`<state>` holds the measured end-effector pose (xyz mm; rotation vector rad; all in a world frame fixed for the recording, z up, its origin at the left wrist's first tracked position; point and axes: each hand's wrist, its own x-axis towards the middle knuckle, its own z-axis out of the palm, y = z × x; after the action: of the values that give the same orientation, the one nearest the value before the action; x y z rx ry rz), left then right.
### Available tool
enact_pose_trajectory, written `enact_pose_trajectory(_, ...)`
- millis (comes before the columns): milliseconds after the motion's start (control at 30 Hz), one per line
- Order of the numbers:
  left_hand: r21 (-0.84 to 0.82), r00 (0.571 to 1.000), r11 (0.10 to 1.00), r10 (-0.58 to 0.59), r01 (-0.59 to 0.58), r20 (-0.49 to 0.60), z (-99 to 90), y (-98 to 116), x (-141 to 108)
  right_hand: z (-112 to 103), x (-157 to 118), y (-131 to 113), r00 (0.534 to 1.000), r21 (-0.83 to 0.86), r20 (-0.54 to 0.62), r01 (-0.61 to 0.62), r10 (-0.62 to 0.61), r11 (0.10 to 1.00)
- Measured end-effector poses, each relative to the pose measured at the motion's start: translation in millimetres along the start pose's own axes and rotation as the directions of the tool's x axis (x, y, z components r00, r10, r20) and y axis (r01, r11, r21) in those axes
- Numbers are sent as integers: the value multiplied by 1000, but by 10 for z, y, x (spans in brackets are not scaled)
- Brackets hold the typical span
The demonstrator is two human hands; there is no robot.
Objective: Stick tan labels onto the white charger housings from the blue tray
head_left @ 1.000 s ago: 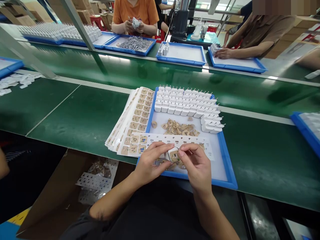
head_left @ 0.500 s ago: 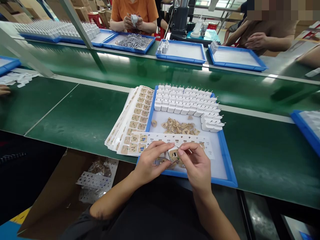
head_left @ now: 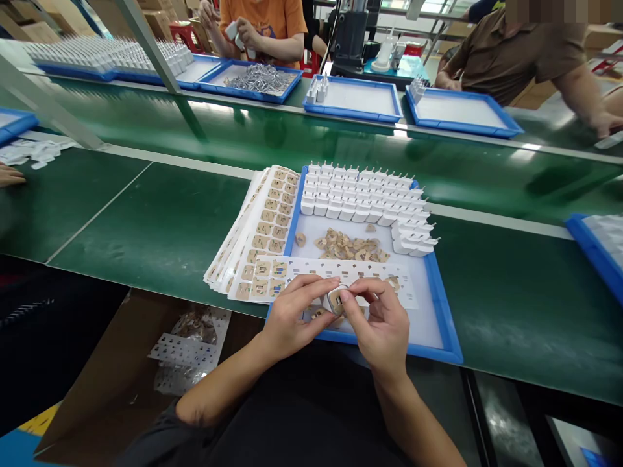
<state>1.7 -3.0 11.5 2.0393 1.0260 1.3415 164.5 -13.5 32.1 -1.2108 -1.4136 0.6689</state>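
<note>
Between my hands, over the near edge of a blue-rimmed tray [head_left: 445,318], is a white plug charger [head_left: 335,300] with a tan sticker on its port face. My left hand [head_left: 296,311] grips the charger from the left with thumb and fingers. My right hand [head_left: 379,318] closes on its right side, the thumb pressed on the sticker face. Beneath them a partly used sticker sheet [head_left: 331,268] lies across the tray and the stack of sticker sheets [head_left: 265,227]. Loose tan sticker pieces [head_left: 350,246] lie in the tray.
Rows of white chargers [head_left: 360,194] stand pins up at the tray's far side. Below the bench at left is a cardboard box [head_left: 97,376] with used sheets. Across the green conveyor [head_left: 233,130], two people work by blue trays [head_left: 353,100]. Another tray [head_left: 598,253] is at right.
My right thumb has shifted slightly left over the sticker, and the charger has turned a little. Across the line, both people have moved their arms.
</note>
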Motion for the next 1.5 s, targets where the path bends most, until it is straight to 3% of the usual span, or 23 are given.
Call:
enact_pose_trajectory(100, 7, 1000, 1000, 1, -1, -5, -9, 3, 2, 26, -3, -10, 999, -75, -8, 50, -51, 996)
enact_pose_trajectory(300, 16, 999, 1000, -2, 3, -34, -6, -11, 8, 79, 27, 6, 961, -242, -12, 267, -278, 933)
enact_pose_trajectory(367, -12, 998, 1000, -7, 6, -58, 4, -25, 6, 69, 41, 10, 971, -232, 5, 233, -238, 944)
enact_pose_trajectory(433, -41, 996, 999, 5, -9, -93, 19, -42, -4, 49, 43, 7, 989, -155, 86, 133, -121, 979)
enact_pose_trajectory(533, -29, 986, 998, 59, -64, -154, 50, -67, -32, 37, 17, 13, 977, 44, 206, -60, 50, 997)
enact_pose_trajectory(633, 6, 977, 996, 91, -91, -194, 82, -81, -68, 66, -24, 67, 973, 280, 195, -173, 120, 944)
enact_pose_trajectory(800, 28, 972, 995, 103, -100, -210, 112, -85, -96, 116, -30, 193, 975, 440, 163, -206, 148, 874)
enact_pose_trajectory(967, 42, 964, 990, 140, -133, -226, 139, -84, -70, 141, -31, 138, 970, 409, 200, -213, 141, 887)
enact_pose_trajectory(1133, 92, 952, 975, 218, -202, -213, 173, -65, -48, 205, -60, 98, 989, 458, 111, -142, 101, 878)
enact_pose_trajectory(1333, 107, 956, 976, 206, -187, -208, 179, -66, -66, 215, -74, 157, 980, 535, 120, -199, 159, 821)
enact_pose_trajectory(1500, 138, 945, 964, 253, -227, -210, 183, -65, -75, 207, -73, 134, 980, 528, 107, -201, 170, 825)
